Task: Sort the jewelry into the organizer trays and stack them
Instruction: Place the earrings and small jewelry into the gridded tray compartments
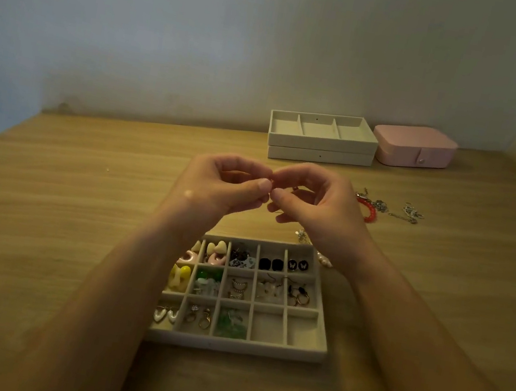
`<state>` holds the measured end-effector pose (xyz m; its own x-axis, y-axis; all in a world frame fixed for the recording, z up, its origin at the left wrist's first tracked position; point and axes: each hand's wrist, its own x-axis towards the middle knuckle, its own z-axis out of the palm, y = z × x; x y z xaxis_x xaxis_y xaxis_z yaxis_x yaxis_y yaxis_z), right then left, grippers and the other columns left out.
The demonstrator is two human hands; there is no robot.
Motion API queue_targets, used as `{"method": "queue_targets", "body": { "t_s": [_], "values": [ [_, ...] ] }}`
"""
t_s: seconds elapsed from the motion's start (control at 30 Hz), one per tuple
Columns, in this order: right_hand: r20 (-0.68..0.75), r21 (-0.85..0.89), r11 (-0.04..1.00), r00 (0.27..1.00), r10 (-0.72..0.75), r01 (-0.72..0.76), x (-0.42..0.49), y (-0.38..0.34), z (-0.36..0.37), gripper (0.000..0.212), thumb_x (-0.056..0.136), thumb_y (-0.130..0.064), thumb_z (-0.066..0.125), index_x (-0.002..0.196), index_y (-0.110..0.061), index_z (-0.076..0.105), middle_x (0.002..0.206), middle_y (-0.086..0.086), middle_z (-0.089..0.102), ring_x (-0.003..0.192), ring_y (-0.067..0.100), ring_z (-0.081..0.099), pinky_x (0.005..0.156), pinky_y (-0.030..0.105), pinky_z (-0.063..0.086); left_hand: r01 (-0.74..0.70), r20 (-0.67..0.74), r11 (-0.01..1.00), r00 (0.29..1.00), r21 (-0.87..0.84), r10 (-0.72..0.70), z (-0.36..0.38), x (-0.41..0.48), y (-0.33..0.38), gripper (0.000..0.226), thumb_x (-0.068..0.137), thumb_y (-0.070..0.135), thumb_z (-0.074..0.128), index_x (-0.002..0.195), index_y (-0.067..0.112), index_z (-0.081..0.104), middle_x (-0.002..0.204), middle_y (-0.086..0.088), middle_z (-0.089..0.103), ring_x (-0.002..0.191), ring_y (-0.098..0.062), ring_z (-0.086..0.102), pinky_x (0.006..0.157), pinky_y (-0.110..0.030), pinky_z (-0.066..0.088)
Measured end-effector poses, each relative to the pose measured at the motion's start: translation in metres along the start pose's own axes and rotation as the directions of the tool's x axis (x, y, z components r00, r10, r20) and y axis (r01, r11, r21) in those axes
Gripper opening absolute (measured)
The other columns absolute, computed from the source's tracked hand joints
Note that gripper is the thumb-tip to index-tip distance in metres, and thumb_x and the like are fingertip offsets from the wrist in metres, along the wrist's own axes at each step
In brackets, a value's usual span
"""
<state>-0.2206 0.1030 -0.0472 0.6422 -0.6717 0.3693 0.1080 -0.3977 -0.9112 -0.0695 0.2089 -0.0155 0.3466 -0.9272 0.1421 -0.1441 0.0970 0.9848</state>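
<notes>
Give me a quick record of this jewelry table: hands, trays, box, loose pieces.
hands: left hand and right hand pinch a small metal jewelry piece above the near tray
near tray: beige fifteen-compartment grid organizer tray, two right cells of nearest row empty, earrings in the rest
back trays: two stacked beige organizer trays, top one's three compartments look empty
box: closed pink snap-button jewelry box, right of the stack
loose pieces: red beaded bracelet and silver chains on the wooden table, right of the hands
</notes>
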Motion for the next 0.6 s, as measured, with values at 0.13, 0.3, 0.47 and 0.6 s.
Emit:
{"method": "queue_targets", "body": {
  "t_s": [0.13,0.3,0.47,0.6],
  "values": [
    [-0.029,0.040,0.999,1.000,-0.011,0.013,-0.001,-0.003,0.003,0.016,0.092,-0.007,0.072,0.108,-0.007,0.070,0.095,0.007,0.075,0.083,0.023,0.075,0.068,0.037,0.063,-0.017,0.028,0.999,0.999,-0.030,0.018,-0.002,-0.008,0.001,0.022,0.085,0.006,0.069,0.107,0.010,0.072,0.096,-0.009,0.077,0.092,-0.023,0.075,0.079,-0.026,0.059],
    [-0.049,0.035,0.999,0.999,-0.020,0.022,-0.003,-0.006,0.006,0.011,0.091,-0.008,0.074,0.102,-0.010,0.072,0.092,0.006,0.075,0.082,0.020,0.075,0.066,0.034,0.062,-0.001,-0.016,0.998,1.000,-0.056,0.000,-0.002,-0.011,0.002,0.019,0.091,0.005,0.063,0.107,0.007,0.071,0.093,-0.011,0.078,0.087,-0.023,0.076,0.073,-0.024,0.061],
    [-0.063,-0.012,0.999,0.997,-0.048,0.047,-0.004,-0.006,0.008,0.013,0.090,-0.007,0.074,0.101,-0.015,0.072,0.092,0.002,0.075,0.081,0.019,0.074,0.064,0.033,0.062,0.003,-0.016,1.000,1.000,-0.028,-0.004,0.001,-0.013,0.002,0.016,0.092,0.005,0.063,0.103,0.012,0.073,0.090,-0.010,0.078,0.085,-0.020,0.076,0.072,-0.025,0.062],
    [-0.050,-0.062,0.996,0.997,-0.060,0.057,-0.004,-0.005,0.008,0.017,0.092,-0.009,0.073,0.107,-0.016,0.072,0.093,0.000,0.074,0.081,0.017,0.073,0.064,0.031,0.062,0.004,-0.022,0.998,1.000,0.056,-0.003,-0.001,-0.013,-0.001,0.013,0.087,0.011,0.069,0.100,0.011,0.075,0.086,-0.007,0.078,0.082,-0.020,0.076,0.071,-0.026,0.062]
  ]
}}
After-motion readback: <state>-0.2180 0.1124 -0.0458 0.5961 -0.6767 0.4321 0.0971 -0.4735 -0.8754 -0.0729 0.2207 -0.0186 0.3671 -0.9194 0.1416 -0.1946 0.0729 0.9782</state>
